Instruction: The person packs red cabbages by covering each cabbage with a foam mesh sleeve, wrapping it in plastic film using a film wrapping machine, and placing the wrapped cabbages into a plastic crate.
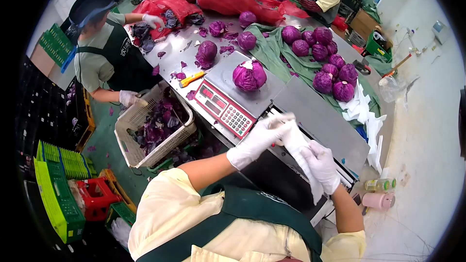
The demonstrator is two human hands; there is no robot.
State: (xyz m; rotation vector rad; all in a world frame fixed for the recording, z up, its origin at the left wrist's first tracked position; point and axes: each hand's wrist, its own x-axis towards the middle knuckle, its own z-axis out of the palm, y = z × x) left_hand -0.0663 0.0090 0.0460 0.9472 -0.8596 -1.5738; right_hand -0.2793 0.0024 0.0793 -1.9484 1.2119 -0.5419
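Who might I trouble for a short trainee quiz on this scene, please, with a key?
1. What is held between the wearer's left hand and right hand?
2. True or false: the scale bears two cabbages.
3. Where does the yellow cutter lie: A) in the crate, B) on the table beside the scale, or C) on the green cloth?

Key: 1. A limp white strip. 2. False; it bears one cabbage. 3. B.

Nothing is reading clearly: red digits (221, 102) are blurring on the scale (227, 110) at centre, white letters (125, 47) on an apron (108, 54) at upper left.
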